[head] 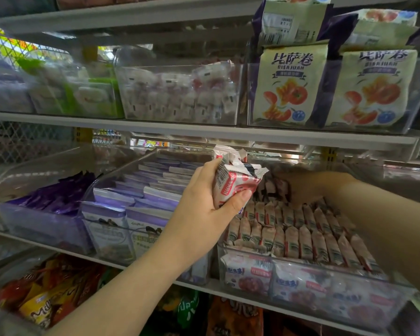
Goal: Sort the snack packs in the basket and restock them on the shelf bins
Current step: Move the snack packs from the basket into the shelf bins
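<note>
Grips, with the left hand [201, 200], a small bundle of red-and-white snack packs [230, 183] near the middle of the view, thumb [239, 196] pressed across the front face and the fingers curled round the back, mostly hidden by the wrappers. Reaches, with the right hand [306, 187], deep into the clear bin [325, 295] at 4 o'clock, down among the rear rows of matching packs [301, 236] that stand on end. Cannot tell in that shadow whether those fingers are spread, pressed together or pinching a pack. Looks like the restocking step for this one flavour, with the basket out of view. To do it well: check the print on the bundle against the rows before letting anything go. Use the right hand to press the standing rows toward 6 o'clock and hold a gap open at the 12 o'clock end of the bin. Pass packs across one or two at a time, not the whole bundle at once. Set each on end, facing the same way as its neighbours, so the rows stay tight and do not topple. Hold the bundle firmly while passing, since the wrappers look slick and a loose grip could fan them out. Carry the bundle fully over the right-hand bin first: at present it hangs just above the edge shared with the bin of purple-and-white packs [136, 204] at 8 o'clock, where a dropped pack could land in the wrong stock.
</note>
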Demonstrator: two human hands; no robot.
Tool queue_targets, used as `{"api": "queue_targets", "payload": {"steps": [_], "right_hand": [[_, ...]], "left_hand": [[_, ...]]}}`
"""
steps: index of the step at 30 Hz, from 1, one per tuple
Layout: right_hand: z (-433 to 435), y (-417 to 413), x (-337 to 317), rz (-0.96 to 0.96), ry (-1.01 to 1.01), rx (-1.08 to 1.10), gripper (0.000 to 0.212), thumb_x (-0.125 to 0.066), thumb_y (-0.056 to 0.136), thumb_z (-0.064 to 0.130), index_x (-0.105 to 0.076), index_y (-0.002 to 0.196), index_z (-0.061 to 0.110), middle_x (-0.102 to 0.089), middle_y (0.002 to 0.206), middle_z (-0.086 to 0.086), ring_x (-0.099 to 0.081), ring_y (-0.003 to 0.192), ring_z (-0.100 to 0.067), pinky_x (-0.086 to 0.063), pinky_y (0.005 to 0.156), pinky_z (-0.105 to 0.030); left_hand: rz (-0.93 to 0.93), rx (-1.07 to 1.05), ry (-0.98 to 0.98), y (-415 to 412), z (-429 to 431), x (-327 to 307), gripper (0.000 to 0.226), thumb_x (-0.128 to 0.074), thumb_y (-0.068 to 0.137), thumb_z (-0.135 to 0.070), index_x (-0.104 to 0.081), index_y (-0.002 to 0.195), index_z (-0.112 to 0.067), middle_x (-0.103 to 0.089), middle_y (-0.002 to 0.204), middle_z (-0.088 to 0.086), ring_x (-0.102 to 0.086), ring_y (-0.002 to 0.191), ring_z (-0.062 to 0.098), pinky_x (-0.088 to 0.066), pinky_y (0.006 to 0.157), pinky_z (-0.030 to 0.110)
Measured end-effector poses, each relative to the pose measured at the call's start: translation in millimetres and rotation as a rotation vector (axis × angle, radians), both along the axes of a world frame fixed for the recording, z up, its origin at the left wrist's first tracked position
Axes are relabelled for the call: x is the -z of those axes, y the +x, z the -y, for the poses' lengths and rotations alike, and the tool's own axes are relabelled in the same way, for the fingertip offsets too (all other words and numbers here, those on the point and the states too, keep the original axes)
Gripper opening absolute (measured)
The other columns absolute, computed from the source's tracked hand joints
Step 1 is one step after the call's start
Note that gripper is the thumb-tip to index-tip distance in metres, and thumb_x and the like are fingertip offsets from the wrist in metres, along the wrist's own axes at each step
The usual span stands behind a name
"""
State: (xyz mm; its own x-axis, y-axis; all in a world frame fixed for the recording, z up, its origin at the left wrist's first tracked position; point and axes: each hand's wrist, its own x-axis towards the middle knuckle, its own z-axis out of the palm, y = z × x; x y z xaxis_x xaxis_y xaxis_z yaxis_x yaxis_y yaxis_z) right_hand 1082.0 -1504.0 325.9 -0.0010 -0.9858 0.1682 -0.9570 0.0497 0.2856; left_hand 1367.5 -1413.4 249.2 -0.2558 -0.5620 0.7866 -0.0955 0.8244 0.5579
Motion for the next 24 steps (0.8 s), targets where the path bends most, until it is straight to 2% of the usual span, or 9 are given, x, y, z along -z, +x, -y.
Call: {"api": "queue_targets", "payload": {"steps": [2,6,8,12,14,16,18,22,24], "right_hand": [[0,-8,-5,-0.062,-0.024,-0.030,0.101,-0.077,0.071,0.033,-0.014,0.151,0.033,-0.027,0.154,-0.006,-0.034,0.136,-0.028,-0.034,0.111,-0.040],[2,-6,-1,0.022,-0.191,-0.091,0.069,-0.065,0.083,0.030,-0.033,0.144,0.036,-0.046,0.137,-0.009,-0.051,0.115,-0.028,-0.046,0.097,-0.039],[3,-3,8,0.034,-0.236,-0.065,0.065,-0.058,0.089,0.034,-0.027,0.146,0.038,-0.038,0.140,-0.011,-0.047,0.120,-0.032,-0.045,0.100,-0.042],[-18,3,9,0.080,-0.110,-0.026,0.083,-0.062,0.088,0.039,-0.008,0.152,0.033,-0.001,0.158,-0.008,-0.016,0.143,-0.036,-0.027,0.115,-0.047],[-36,15,-2,0.063,-0.063,-0.011,0.089,-0.065,0.084,0.046,-0.009,0.152,0.032,-0.008,0.158,-0.007,-0.018,0.143,-0.033,-0.028,0.115,-0.046],[-59,27,-11,0.055,-0.069,-0.047,0.090,-0.068,0.081,0.048,-0.015,0.151,0.032,-0.026,0.154,-0.005,-0.033,0.137,-0.029,-0.034,0.112,-0.041],[-89,31,-17,0.144,-0.062,-0.154,0.097,-0.075,0.073,0.048,-0.018,0.149,0.037,-0.036,0.150,0.006,-0.042,0.132,-0.018,-0.036,0.111,-0.035],[-145,29,-13,0.478,0.052,-0.325,0.123,-0.084,0.046,0.061,-0.003,0.138,0.062,-0.030,0.138,0.030,-0.036,0.126,0.007,-0.031,0.105,-0.018],[-151,30,0,0.502,0.071,-0.344,0.123,-0.084,0.049,0.061,-0.001,0.140,0.061,-0.027,0.140,0.032,-0.034,0.127,0.010,-0.030,0.105,-0.016]], "left_hand": [[0.006,0.002,-0.005,1,1,0,0.051,-0.059,0.082,-0.051,-0.045,0.130,-0.039,-0.059,0.120,-0.011,-0.058,0.106,0.000,-0.048,0.093,0.028],[0.023,-0.026,-0.022,-1,4,-2,0.047,-0.062,0.086,-0.046,-0.045,0.130,-0.038,-0.058,0.119,-0.012,-0.057,0.106,-0.001,-0.046,0.091,0.023],[0.034,-0.045,-0.032,-2,5,-5,0.048,-0.061,0.086,-0.047,-0.045,0.130,-0.038,-0.057,0.119,-0.013,-0.057,0.106,-0.001,-0.046,0.092,0.024],[0.078,-0.069,-0.036,-3,6,-10,0.050,-0.061,0.086,-0.047,-0.044,0.132,-0.036,-0.056,0.120,-0.012,-0.056,0.108,0.001,-0.047,0.096,0.031],[0.135,-0.089,-0.051,-4,5,-13,0.053,-0.060,0.087,-0.049,-0.041,0.135,-0.038,-0.054,0.121,-0.014,-0.055,0.108,0.000,-0.047,0.096,0.032],[0.232,-0.102,-0.071,-7,3,-15,0.058,-0.059,0.086,-0.052,-0.035,0.138,-0.039,-0.050,0.123,-0.017,-0.053,0.109,-0.001,-0.048,0.094,0.033],[0.363,-0.108,-0.091,-13,0,-17,0.063,-0.058,0.086,-0.054,-0.029,0.140,-0.042,-0.047,0.123,-0.016,-0.053,0.107,0.003,-0.049,0.092,0.036],[0.632,-0.101,-0.069,-39,-1,-16,0.079,-0.062,0.085,-0.052,-0.002,0.136,-0.057,-0.052,0.128,-0.007,-0.058,0.094,0.008,-0.053,0.076,0.033],[0.763,-0.111,-0.038,-57,2,-12,0.093,-0.065,0.084,-0.050,0.010,0.139,-0.056,-0.055,0.130,0.000,-0.055,0.079,0.008,-0.043,0.059,0.023]]}}
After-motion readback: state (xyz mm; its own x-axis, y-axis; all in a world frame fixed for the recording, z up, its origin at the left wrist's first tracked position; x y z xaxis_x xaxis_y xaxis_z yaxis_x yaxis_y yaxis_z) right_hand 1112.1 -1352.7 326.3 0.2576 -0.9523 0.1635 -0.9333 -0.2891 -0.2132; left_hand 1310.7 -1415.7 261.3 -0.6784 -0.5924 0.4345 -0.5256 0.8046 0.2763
